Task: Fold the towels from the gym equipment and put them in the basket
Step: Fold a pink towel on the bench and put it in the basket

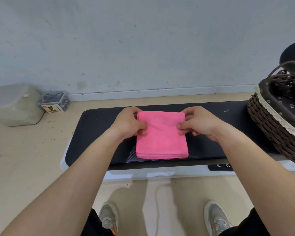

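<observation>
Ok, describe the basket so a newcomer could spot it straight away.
Start at the long black bench across the middle of the view. At its right end sits the basket. It is dark brown wicker with cream lace trim and a flowered lining, unlike the pale plastic boxes on the floor.

We saw the basket at three o'clock cut off by the frame edge and could not read the label on the box at nine o'clock.
</observation>
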Available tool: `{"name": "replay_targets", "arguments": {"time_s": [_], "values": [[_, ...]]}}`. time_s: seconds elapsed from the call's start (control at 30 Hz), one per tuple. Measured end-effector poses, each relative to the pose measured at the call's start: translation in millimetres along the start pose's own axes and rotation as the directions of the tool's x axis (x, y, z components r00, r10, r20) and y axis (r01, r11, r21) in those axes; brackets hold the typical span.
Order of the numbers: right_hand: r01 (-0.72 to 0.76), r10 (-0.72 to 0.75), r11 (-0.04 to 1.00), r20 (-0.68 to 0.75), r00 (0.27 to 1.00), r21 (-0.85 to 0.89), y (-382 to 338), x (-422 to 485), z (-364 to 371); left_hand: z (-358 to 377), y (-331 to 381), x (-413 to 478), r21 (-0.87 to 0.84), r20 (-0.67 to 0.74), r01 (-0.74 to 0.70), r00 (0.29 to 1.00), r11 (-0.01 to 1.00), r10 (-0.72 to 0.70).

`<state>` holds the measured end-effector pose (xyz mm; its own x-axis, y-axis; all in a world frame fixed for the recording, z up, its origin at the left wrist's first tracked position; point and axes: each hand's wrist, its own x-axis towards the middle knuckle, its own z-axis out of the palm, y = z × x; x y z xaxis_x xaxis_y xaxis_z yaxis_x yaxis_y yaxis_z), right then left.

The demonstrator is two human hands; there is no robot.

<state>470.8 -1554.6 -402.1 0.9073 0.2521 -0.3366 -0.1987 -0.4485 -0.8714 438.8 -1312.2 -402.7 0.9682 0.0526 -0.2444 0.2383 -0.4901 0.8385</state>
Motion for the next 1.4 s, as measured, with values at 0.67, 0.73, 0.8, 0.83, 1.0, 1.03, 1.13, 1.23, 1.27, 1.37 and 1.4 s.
{"name": "replay_targets", "arguments": {"time_s": [0.67,0.73,0.8,0.83,1.0,1.03,1.13,1.23,1.27,1.37,1.4], "values": [[0.359,-0.347,0.887,0.095,0.933,-0.291,26.4,-50.7,3.2,-8.8,-28.8,-50.9,0.258,0.107,-0.329,0.944,0.908,0.312],[0.373,-0.365,0.863,0.091,0.927,-0.34,31.6,-55.3,4.9,-8.4,-35.5,-52.7,0.282,0.116,-0.37,0.929,0.885,0.351],[0.395,-0.394,0.828,0.089,0.915,-0.398,36.9,-59.4,7.7,-7.6,-42.7,-53.0,0.356,0.124,-0.423,0.905,0.833,0.407],[0.411,-0.418,0.801,0.086,0.904,-0.435,40.1,-61.0,9.8,-7.3,-45.7,-53.1,0.396,0.129,-0.446,0.893,0.803,0.432],[0.434,-0.487,0.679,0.078,0.87,-0.593,49.2,-66.8,17.8,-5.4,-47.2,-57.1,0.623,0.132,-0.459,0.86,0.633,0.494],[0.431,-0.486,0.667,0.083,0.87,-0.608,49.8,-67.5,17.9,-3.3,-45.7,-59.1,0.68,0.126,-0.453,0.846,0.576,0.517],[0.435,-0.492,0.65,0.091,0.866,-0.624,49.0,-68.2,18.8,10.1,-34.2,-65.8,0.795,0.101,-0.409,0.818,0.449,0.566],[0.402,-0.491,0.7,0.011,0.871,-0.59,46.6,-63.9,24.6,20.4,-18.1,-62.5,0.851,0.011,-0.291,0.842,0.437,0.54],[0.386,-0.492,0.717,-0.028,0.87,-0.58,45.7,-61.5,27.2,22.7,-13.3,-59.6,0.855,-0.018,-0.259,0.851,0.449,0.525],[0.349,-0.503,0.71,-0.094,0.859,-0.612,41.7,-56.9,35.1,33.6,7.8,-53.8,0.836,-0.114,-0.205,0.843,0.509,0.526],[0.343,-0.509,0.701,-0.102,0.855,-0.625,40.8,-55.7,37.2,38.9,16.3,-50.6,0.812,-0.141,-0.208,0.837,0.545,0.529]]}}
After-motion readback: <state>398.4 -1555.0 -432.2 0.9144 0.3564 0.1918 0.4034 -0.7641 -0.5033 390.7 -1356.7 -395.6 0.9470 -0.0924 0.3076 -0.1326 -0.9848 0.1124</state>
